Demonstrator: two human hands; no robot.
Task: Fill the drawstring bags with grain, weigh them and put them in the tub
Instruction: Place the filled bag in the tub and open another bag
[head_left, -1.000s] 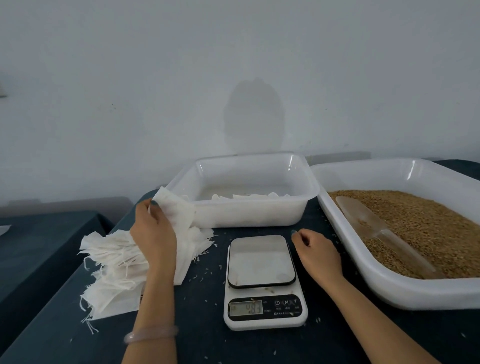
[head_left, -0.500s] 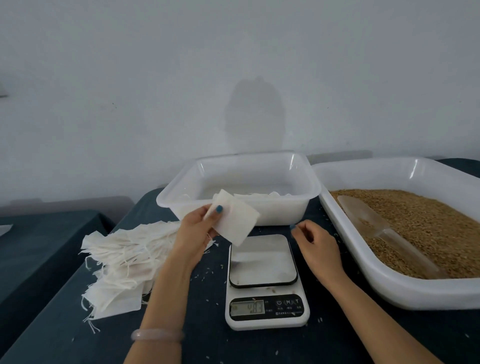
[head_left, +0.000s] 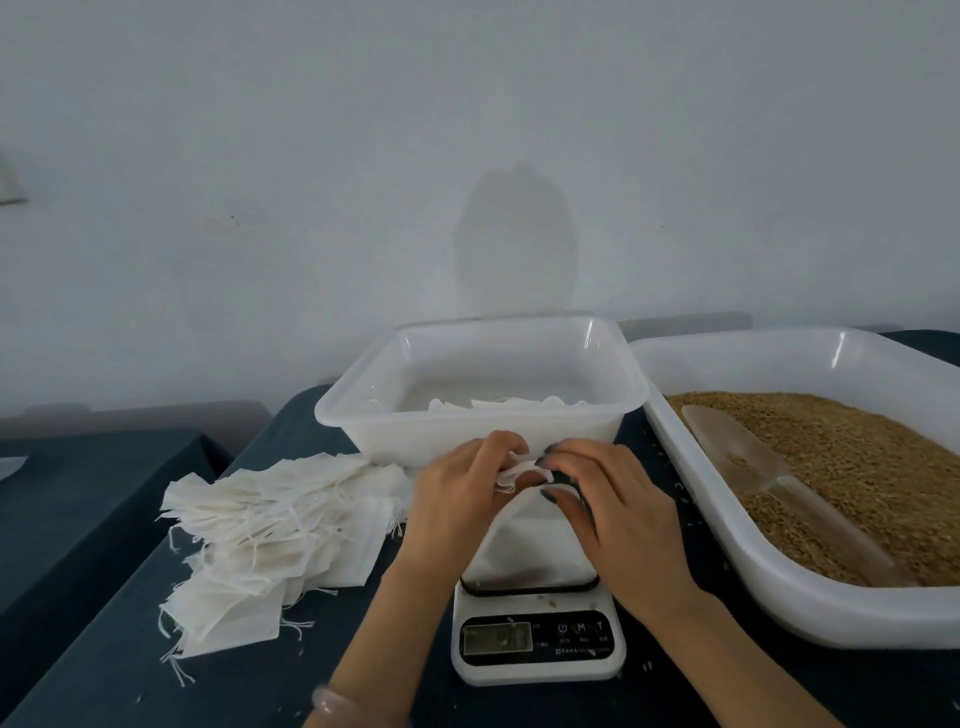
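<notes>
Two hands share one bag (head_left: 514, 470): left hand (head_left: 457, 493) and right hand (head_left: 618, 499) each pinch its top edge with curled fingers, above the scale (head_left: 540, 644) and just in front of the tub (head_left: 395, 441). The one tub holds some white bags, their number hidden by its wall. One tray (head_left: 857, 618) of grain (head_left: 857, 467), cut off at the right, holds one clear scoop (head_left: 737, 452). One pile (head_left: 270, 530) of flat bags, too many to count, lies left. Bare table (head_left: 104, 649) shows near the left edge. The hands hide most of the scale's plate, and the display is unreadable
</notes>
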